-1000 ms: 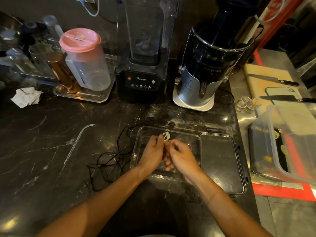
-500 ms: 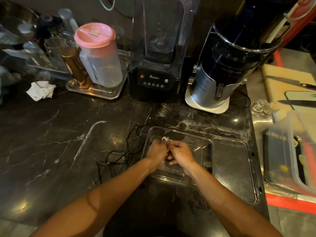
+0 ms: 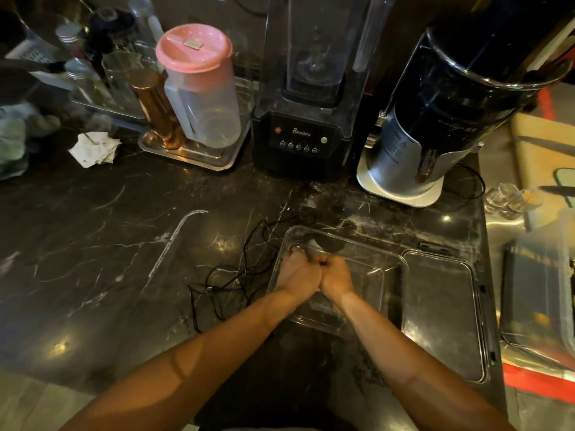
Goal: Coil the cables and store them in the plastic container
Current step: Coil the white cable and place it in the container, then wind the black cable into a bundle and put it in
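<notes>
Kitchen: blender (image 3: 306, 88), juicer (image 3: 451, 98), countertop (image 3: 93, 244).

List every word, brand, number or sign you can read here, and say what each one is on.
"Blenders": white lettering on the black control panel of the blender.
Small marks on the blender's row of round buttons: too small to read.
Faint grey print and a triangle warning sign on the silver body of the juicer: too blurred to read.
Dim lettering on the juicer's black upper housing: not legible.
Nothing else readable.

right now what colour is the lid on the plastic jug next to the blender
Pink. The jug's lid shows best in the head view, the only one, left of the blender.
</notes>
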Motion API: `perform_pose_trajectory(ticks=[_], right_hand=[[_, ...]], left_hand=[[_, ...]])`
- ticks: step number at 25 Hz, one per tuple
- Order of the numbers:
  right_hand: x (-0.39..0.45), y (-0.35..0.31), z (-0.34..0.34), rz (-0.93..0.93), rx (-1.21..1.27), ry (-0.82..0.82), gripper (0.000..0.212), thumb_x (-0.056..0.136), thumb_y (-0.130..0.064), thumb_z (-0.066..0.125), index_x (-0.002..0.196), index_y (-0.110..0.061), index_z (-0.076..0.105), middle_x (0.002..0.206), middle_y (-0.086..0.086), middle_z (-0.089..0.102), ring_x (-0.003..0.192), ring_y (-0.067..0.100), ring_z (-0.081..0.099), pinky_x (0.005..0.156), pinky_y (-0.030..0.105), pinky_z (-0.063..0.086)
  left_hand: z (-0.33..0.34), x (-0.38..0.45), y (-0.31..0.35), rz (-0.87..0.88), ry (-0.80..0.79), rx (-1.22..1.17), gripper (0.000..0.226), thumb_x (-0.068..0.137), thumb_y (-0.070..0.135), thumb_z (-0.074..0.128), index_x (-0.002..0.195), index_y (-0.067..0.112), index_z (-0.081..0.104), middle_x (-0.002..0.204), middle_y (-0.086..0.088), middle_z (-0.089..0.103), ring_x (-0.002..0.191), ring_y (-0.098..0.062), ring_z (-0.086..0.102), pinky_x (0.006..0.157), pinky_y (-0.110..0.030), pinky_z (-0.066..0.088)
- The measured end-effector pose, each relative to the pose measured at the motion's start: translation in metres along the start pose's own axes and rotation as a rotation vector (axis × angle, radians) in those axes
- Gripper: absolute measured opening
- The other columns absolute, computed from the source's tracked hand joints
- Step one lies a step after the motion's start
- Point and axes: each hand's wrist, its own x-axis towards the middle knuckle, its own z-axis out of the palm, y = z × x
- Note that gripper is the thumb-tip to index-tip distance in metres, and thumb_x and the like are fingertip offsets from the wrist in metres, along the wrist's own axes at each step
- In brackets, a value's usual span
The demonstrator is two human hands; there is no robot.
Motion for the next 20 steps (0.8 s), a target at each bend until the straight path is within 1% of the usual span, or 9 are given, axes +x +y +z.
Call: perform_pose_trajectory(ticks=[4, 6, 7, 8, 11, 12, 15, 18, 20], right_hand=[[-0.003, 0.004, 0.007, 0.003, 0.017, -0.019, 0.020, 0.103, 0.003, 0.051, 0.116, 0.003, 0.067, 0.090, 0.003, 0.070, 0.074, 0.005, 0.067, 0.047, 0.011, 0.050], [-0.005, 0.003, 0.010, 0.009, 0.073, -0.023, 0.020, 0.103, 0.004, 0.050, 0.115, 0.002, 0.066, 0.094, 0.005, 0.071, 0.080, 0.008, 0.069, 0.051, 0.013, 0.052], [-0.005, 0.003, 0.011, 0.017, 0.121, -0.044, 0.020, 0.103, 0.004, 0.050, 0.115, 0.001, 0.066, 0.099, 0.009, 0.072, 0.084, 0.011, 0.070, 0.054, 0.016, 0.056], [-0.005, 0.003, 0.013, 0.020, 0.155, -0.070, 0.020, 0.103, 0.003, 0.051, 0.116, 0.001, 0.065, 0.105, 0.013, 0.072, 0.088, 0.016, 0.072, 0.059, 0.021, 0.060], [-0.005, 0.005, 0.017, -0.013, 0.061, -0.104, 0.014, 0.102, 0.000, 0.057, 0.113, -0.003, 0.064, 0.109, 0.014, 0.072, 0.088, 0.018, 0.071, 0.062, 0.027, 0.063], [-0.005, 0.007, 0.020, -0.031, -0.005, -0.085, 0.010, 0.101, -0.002, 0.059, 0.106, -0.008, 0.064, 0.105, 0.010, 0.071, 0.084, 0.017, 0.071, 0.058, 0.027, 0.063], [-0.004, 0.010, 0.026, -0.090, -0.177, 0.013, 0.019, 0.101, -0.009, 0.063, 0.089, -0.024, 0.061, 0.087, 0.002, 0.069, 0.067, 0.015, 0.066, 0.049, 0.027, 0.059], [-0.001, 0.010, 0.026, -0.075, -0.201, 0.094, 0.018, 0.102, -0.014, 0.062, 0.085, -0.020, 0.063, 0.072, 0.006, 0.069, 0.056, 0.014, 0.064, 0.045, 0.024, 0.056], [0.000, 0.009, 0.026, -0.070, -0.149, 0.114, 0.017, 0.101, -0.014, 0.064, 0.085, -0.018, 0.062, 0.070, 0.007, 0.068, 0.052, 0.014, 0.064, 0.047, 0.026, 0.058]], left_hand=[[-0.008, -0.019, 0.012, 0.045, -0.055, -0.025, 0.033, 0.087, 0.038, 0.047, 0.112, 0.025, 0.065, 0.110, 0.000, 0.070, 0.103, -0.015, 0.068, 0.091, -0.043, 0.059], [-0.015, -0.024, 0.010, 0.088, -0.086, -0.090, 0.021, 0.101, 0.027, 0.046, 0.106, 0.029, 0.066, 0.108, 0.005, 0.069, 0.103, -0.008, 0.066, 0.088, -0.027, 0.058], [-0.021, -0.028, 0.010, 0.113, -0.075, -0.123, 0.024, 0.104, 0.020, 0.044, 0.103, 0.031, 0.065, 0.106, 0.009, 0.067, 0.103, -0.004, 0.065, 0.084, -0.018, 0.055], [-0.029, -0.030, 0.010, 0.128, -0.035, -0.162, 0.027, 0.105, 0.015, 0.044, 0.106, 0.030, 0.066, 0.107, 0.010, 0.067, 0.105, -0.004, 0.064, 0.084, -0.016, 0.054], [-0.055, -0.032, 0.010, 0.170, 0.100, -0.325, 0.027, 0.103, 0.007, 0.046, 0.117, 0.009, 0.069, 0.114, -0.006, 0.073, 0.111, -0.017, 0.069, 0.100, -0.031, 0.054], [-0.064, -0.032, 0.009, 0.177, 0.130, -0.360, 0.028, 0.103, 0.005, 0.045, 0.118, 0.005, 0.068, 0.113, -0.009, 0.073, 0.109, -0.019, 0.070, 0.099, -0.032, 0.055], [-0.086, -0.032, 0.005, 0.161, 0.220, -0.397, 0.026, 0.103, 0.006, 0.045, 0.115, 0.003, 0.069, 0.109, -0.013, 0.074, 0.104, -0.022, 0.072, 0.093, -0.031, 0.057], [-0.097, -0.028, -0.007, 0.134, 0.274, -0.419, 0.024, 0.102, 0.006, 0.049, 0.113, 0.002, 0.069, 0.106, -0.016, 0.074, 0.101, -0.027, 0.072, 0.092, -0.035, 0.058], [-0.103, -0.024, -0.017, 0.115, 0.291, -0.415, 0.023, 0.102, 0.007, 0.050, 0.113, 0.003, 0.070, 0.104, -0.015, 0.075, 0.100, -0.028, 0.073, 0.089, -0.034, 0.059]])
